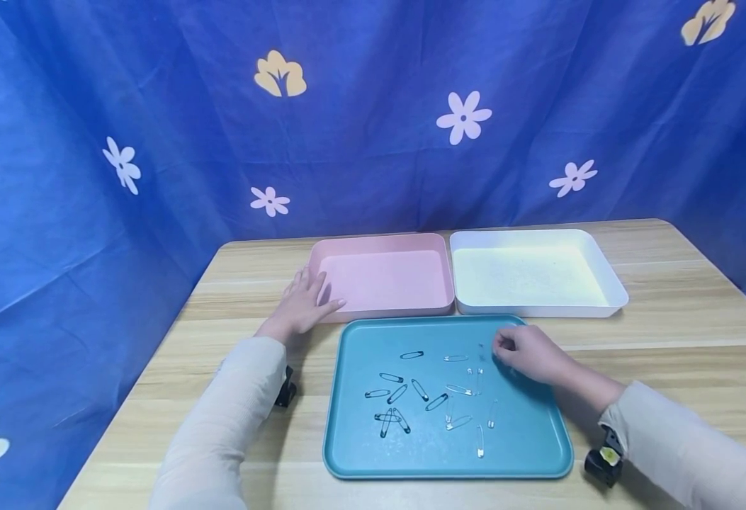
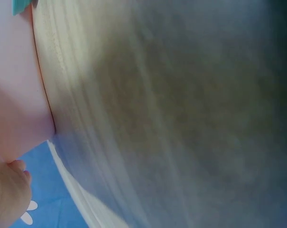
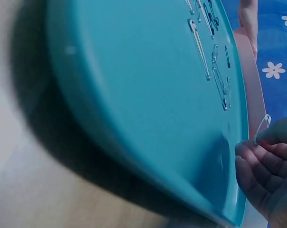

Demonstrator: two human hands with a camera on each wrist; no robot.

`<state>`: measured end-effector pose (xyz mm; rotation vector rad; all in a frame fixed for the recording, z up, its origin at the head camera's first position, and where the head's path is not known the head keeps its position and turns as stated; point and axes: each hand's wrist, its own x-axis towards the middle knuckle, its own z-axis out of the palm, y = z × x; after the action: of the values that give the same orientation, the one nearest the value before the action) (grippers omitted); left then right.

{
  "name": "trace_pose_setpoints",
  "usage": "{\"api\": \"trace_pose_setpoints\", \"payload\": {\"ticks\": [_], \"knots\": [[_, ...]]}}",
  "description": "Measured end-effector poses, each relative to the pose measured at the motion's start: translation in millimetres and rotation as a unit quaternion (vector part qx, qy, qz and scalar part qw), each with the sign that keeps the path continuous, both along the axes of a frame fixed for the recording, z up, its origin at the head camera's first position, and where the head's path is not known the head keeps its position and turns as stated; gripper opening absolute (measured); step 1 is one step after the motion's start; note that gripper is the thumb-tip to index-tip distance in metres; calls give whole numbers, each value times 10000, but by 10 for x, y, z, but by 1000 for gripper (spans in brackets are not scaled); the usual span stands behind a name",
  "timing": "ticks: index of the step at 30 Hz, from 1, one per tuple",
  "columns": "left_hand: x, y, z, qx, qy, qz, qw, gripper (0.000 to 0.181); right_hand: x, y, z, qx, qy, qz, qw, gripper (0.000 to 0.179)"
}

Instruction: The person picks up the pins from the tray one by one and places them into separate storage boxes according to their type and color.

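Note:
My right hand [image 1: 528,352] is over the right part of a teal tray [image 1: 449,464]. In the right wrist view, its thumb and fingertips pinch a silver safety pin [image 3: 262,127] above the tray's rim. Black safety pins [image 1: 419,389] lie scattered on the left and middle of the tray, some crossing each other. Silver safety pins [image 1: 458,389] lie toward its right. At the left end of a pink tray [image 1: 385,280], my left hand [image 1: 299,301] rests against the wall and rim, fingers spread and thumb extended. The left wrist view shows little of that hand.
A white tray [image 1: 538,310] stands right of the pink one, both behind the teal tray. All sit on a wood-grain table [image 1: 666,368]. Behind it hangs a blue cloth [image 1: 360,127] with flower prints. A small black device [image 1: 604,460] is on the right wrist.

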<state>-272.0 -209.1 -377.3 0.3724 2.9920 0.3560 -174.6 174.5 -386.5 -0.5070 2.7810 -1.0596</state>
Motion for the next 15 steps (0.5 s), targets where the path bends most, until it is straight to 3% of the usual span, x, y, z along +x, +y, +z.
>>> {"api": "trace_pose_setpoints", "payload": {"ticks": [15], "knots": [[12,4,-2,288,-148,92,9994,87,-161,-162,69,-878,108,-47,9961,9]]}}
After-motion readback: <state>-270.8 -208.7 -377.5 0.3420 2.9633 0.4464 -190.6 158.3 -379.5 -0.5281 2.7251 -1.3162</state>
